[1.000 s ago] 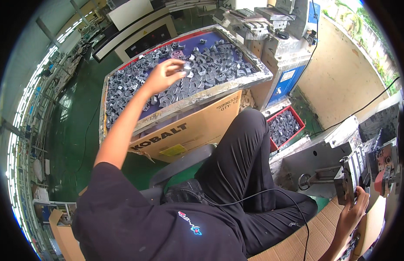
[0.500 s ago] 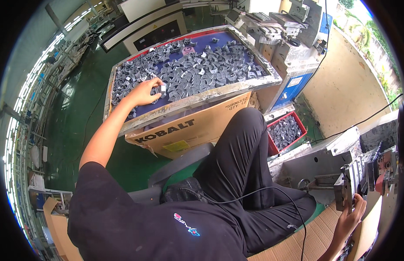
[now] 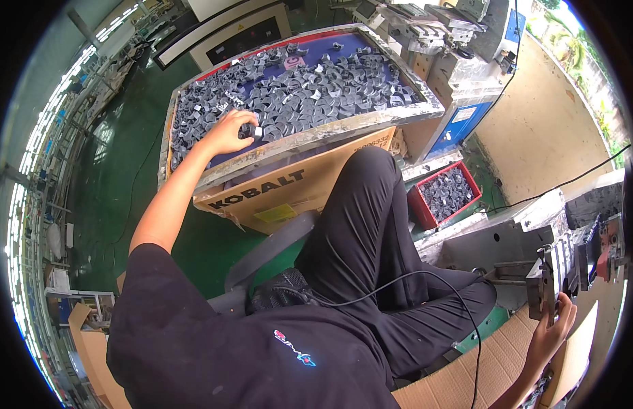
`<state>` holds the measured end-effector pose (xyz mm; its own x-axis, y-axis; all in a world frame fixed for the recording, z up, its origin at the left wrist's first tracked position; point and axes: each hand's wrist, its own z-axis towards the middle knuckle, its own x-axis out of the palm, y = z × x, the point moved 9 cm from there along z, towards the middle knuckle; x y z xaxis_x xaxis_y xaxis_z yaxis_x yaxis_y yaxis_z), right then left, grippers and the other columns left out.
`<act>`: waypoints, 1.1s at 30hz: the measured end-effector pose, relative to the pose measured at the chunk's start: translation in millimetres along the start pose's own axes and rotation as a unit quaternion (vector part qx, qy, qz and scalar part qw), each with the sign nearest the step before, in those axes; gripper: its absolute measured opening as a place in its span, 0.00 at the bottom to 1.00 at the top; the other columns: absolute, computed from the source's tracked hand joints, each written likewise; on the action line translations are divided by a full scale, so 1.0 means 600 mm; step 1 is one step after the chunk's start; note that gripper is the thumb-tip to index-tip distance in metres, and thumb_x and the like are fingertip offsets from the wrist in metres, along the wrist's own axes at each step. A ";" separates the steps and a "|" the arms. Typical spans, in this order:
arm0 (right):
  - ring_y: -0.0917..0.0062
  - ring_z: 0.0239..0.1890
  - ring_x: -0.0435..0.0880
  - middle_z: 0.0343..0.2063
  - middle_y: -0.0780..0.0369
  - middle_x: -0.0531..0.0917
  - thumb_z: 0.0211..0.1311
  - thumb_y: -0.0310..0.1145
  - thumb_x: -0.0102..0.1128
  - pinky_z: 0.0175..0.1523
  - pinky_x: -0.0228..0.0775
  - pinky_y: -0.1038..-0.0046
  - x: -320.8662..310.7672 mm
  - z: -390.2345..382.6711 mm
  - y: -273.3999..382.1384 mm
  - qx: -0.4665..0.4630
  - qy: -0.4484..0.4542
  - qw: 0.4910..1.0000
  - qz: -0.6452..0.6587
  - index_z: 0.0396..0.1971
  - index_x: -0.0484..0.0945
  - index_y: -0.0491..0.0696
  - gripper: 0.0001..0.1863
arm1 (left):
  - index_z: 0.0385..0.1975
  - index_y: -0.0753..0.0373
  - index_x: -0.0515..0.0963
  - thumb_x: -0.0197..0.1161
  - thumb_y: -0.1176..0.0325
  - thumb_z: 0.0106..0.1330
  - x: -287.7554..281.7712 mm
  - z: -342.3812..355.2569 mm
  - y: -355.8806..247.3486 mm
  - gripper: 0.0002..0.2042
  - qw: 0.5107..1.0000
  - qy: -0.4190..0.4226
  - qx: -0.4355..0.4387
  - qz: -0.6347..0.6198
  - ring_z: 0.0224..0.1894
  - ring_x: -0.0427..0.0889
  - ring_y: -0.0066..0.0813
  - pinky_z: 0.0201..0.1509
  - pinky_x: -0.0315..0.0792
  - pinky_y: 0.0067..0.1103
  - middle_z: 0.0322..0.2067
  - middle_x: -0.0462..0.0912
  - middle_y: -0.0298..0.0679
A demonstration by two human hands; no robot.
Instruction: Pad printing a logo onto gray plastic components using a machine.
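My left hand is over the near left part of a wide tray full of loose parts. Its thumb and fingers are curled round a small dark grey curved piece with a pale face. Similar grey curved pieces lie heaped on the tray's blue bottom. Far to the right, my right hand is at a metal fixture on a machine. Its fingers are bent against the lower edge of that fixture; what they grip there is hidden.
A printed cardboard box stands under the tray's near edge. On the right, a red bin holds more grey pieces. A black cable crosses my lap. Cardboard lies at the lower right, beside a machine with a blue panel farther back.
My left hand has stayed by the same spot of the tray; the grey piece in it has turned and tilted. My right hand remains at the fixture. The view has shifted slightly.
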<state>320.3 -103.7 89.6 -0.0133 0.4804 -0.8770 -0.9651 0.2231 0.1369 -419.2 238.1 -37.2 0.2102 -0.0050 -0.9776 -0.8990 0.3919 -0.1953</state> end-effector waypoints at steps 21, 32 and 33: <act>0.64 0.51 0.79 0.45 0.57 0.75 0.70 0.19 0.62 0.62 0.70 0.63 0.001 0.003 0.001 -0.002 0.001 1.000 0.021 0.58 0.76 0.43 0.18 | 0.59 0.56 0.82 0.74 0.64 0.63 -0.009 -0.002 0.007 0.23 0.997 -0.066 -0.009 0.025 0.66 0.75 0.44 0.75 0.65 0.38 0.60 0.81 0.38; 0.55 0.48 0.80 0.41 0.53 0.75 0.62 0.18 0.66 0.51 0.72 0.57 -0.029 0.004 0.034 0.033 -0.031 0.999 0.007 0.47 0.76 0.42 0.14 | 0.52 0.59 0.85 0.68 0.68 0.71 -0.135 0.032 -0.310 0.12 0.970 -0.133 0.182 -0.087 0.56 0.84 0.43 0.65 0.76 0.35 0.49 0.88 0.42; 0.55 0.48 0.79 0.41 0.53 0.75 0.60 0.17 0.66 0.52 0.70 0.57 -0.029 -0.001 0.030 0.020 -0.040 0.999 0.011 0.46 0.76 0.42 0.15 | 0.53 0.59 0.85 0.67 0.67 0.72 -0.134 0.031 -0.342 0.13 0.966 -0.126 0.209 -0.087 0.57 0.84 0.44 0.65 0.76 0.35 0.50 0.88 0.43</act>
<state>302.9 -108.5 107.4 -0.0129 0.5508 -0.8345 -0.9537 0.2441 0.1758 -244.8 175.1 83.0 0.4775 0.0992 -0.8730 -0.6200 0.7421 -0.2548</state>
